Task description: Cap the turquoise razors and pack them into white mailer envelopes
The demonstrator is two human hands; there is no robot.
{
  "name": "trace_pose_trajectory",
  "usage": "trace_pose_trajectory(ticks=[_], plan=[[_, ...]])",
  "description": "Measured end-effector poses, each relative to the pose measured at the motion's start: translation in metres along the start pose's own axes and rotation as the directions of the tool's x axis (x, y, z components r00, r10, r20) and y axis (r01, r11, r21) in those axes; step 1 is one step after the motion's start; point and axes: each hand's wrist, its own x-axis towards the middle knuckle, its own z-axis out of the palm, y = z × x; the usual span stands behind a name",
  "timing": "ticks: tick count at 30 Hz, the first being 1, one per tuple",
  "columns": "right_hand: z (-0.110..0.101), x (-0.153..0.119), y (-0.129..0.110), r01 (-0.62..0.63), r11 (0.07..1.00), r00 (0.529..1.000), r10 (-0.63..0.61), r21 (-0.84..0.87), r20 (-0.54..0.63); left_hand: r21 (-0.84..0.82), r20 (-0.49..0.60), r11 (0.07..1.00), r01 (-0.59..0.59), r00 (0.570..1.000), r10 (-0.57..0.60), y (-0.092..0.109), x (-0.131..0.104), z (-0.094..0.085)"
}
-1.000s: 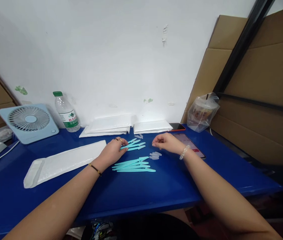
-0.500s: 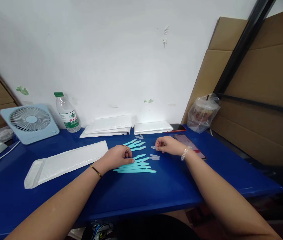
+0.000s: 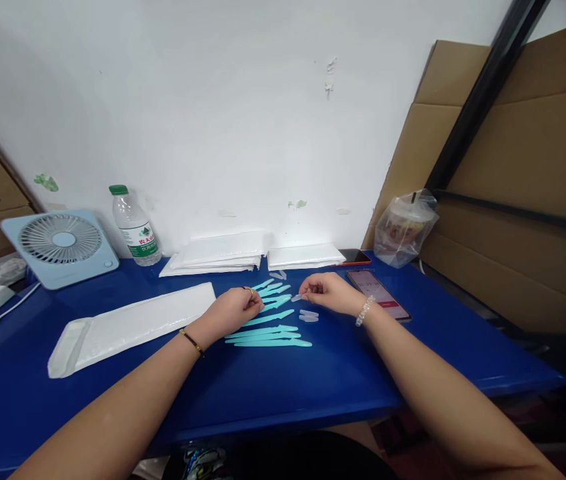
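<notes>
Several turquoise eyebrow razors (image 3: 267,337) lie roughly side by side on the blue table (image 3: 313,387). My left hand (image 3: 235,312) is closed in a pinch on one eyebrow razor (image 3: 279,303), whose blade end points right. Between the fingertips of my right hand (image 3: 330,293) is a small clear plastic blade cap (image 3: 297,298). The cap is close to that razor's tip; whether they touch I cannot tell. Two more clear caps (image 3: 309,318) rest just below my right hand, and others (image 3: 277,275) lie beyond the razors.
A white padded mailer (image 3: 133,330) lies at left; stacked white packets (image 3: 217,253) stand against the wall. Around the edges are a blue fan (image 3: 63,247), a water bottle (image 3: 137,230), a phone (image 3: 380,293), another phone (image 3: 357,257) and a bagged drink cup (image 3: 405,227).
My left hand has moved slightly up and away from the lower razors with one razor in its fingers. My right hand has brought the cap left, towards that razor's tip.
</notes>
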Motion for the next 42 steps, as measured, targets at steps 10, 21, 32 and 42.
trace_pose_trajectory(ticks=[10,21,32,42], plan=[[0.002,0.001,-0.006,-0.012,0.996,1.0,0.011,0.094,0.015,0.026,-0.02,0.999,-0.033,0.999,0.034,0.004,-0.002,-0.004],[0.019,0.005,-0.015,-0.02,0.982,0.999,0.014,0.188,0.031,0.061,-0.074,0.992,-0.108,0.991,0.113,0.008,-0.001,0.001],[-0.013,-0.006,0.003,-0.064,0.99,0.985,0.082,-0.122,0.148,0.134,-0.027,0.982,-0.134,0.99,0.138,0.001,-0.003,-0.006],[0.004,0.0,0.008,-0.049,0.99,0.987,0.068,-0.136,0.143,0.248,0.018,0.951,-0.184,0.983,0.185,0.0,0.0,-0.003]])
